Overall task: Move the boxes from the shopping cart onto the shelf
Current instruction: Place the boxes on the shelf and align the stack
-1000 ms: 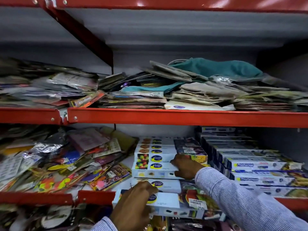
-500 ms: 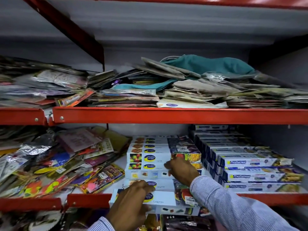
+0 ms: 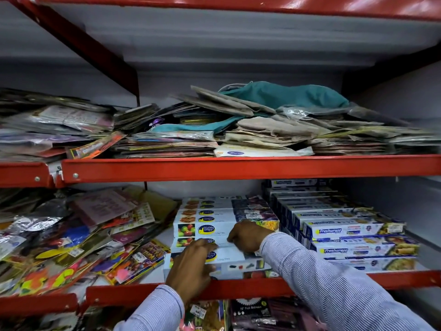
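Shelf [image 3: 238, 291]: box [image 3: 229, 261] under both hands.

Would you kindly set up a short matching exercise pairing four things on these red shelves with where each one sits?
Things:
1. teal cloth bag
2. blue-and-white Freshwrapp boxes
3. white cling film box under the left hand
4. colourful flat packets

Places:
A. lower shelf, left side
B. upper shelf, on top of the pile
C. lower shelf, right side, stacked
D. lower shelf, front edge, middle

Pairs: 1-B, 2-C, 3-D, 4-A
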Demonstrator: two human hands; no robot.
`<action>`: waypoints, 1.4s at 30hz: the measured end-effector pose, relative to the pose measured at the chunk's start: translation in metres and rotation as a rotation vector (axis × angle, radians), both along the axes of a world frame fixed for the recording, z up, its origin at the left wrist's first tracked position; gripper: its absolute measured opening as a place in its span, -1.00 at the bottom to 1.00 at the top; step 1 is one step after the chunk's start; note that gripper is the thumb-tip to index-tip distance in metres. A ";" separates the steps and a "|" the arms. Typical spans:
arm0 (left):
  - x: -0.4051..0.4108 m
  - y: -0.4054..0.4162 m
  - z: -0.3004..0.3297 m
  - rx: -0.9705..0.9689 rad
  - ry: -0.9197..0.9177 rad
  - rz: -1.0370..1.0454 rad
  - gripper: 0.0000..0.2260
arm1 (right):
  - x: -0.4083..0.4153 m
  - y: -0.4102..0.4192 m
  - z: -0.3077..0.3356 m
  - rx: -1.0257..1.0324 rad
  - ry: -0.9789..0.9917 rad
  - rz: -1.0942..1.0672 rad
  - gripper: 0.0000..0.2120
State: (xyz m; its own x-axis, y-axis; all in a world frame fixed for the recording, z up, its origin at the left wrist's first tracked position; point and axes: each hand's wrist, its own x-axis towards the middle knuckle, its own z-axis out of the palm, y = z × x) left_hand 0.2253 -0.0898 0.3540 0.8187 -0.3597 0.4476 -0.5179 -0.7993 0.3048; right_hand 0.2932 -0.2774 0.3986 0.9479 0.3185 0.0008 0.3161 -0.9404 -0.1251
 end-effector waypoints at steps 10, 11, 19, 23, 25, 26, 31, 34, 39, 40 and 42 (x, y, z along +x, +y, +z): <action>0.034 -0.002 -0.033 -0.066 -0.061 0.036 -0.64 | -0.008 -0.014 -0.004 0.034 0.099 0.021 -0.62; 0.034 -0.002 -0.034 -0.079 -0.079 0.034 -0.65 | -0.009 -0.015 -0.006 0.025 0.094 0.026 -0.61; 0.031 -0.009 -0.033 -0.082 -0.088 0.048 -0.60 | -0.016 -0.015 -0.018 -0.060 0.070 0.043 -0.57; 0.034 -0.010 -0.038 0.005 -0.139 0.057 -0.62 | -0.020 -0.013 -0.029 -0.015 0.031 0.035 -0.58; 0.037 -0.009 -0.043 0.075 -0.159 0.051 -0.60 | -0.023 -0.013 -0.035 0.005 0.006 0.026 -0.57; 0.040 -0.009 -0.045 0.113 -0.158 0.049 -0.60 | -0.025 -0.013 -0.036 0.012 -0.002 0.019 -0.57; 0.037 -0.011 -0.043 0.228 -0.161 0.067 -0.58 | -0.031 -0.011 -0.041 0.068 -0.032 -0.015 -0.55; 0.031 -0.008 -0.044 0.286 -0.159 0.105 -0.47 | -0.040 -0.007 -0.039 0.087 -0.071 -0.033 -0.54; -0.012 0.008 -0.047 0.269 -0.280 0.063 -0.34 | -0.079 0.000 -0.040 0.131 -0.397 -0.016 -0.55; -0.028 0.014 -0.052 0.258 -0.322 0.044 -0.39 | -0.092 0.000 -0.047 0.159 -0.413 -0.031 -0.53; -0.052 0.024 -0.064 0.260 -0.329 0.004 -0.45 | -0.115 -0.001 -0.061 0.168 -0.413 -0.026 -0.50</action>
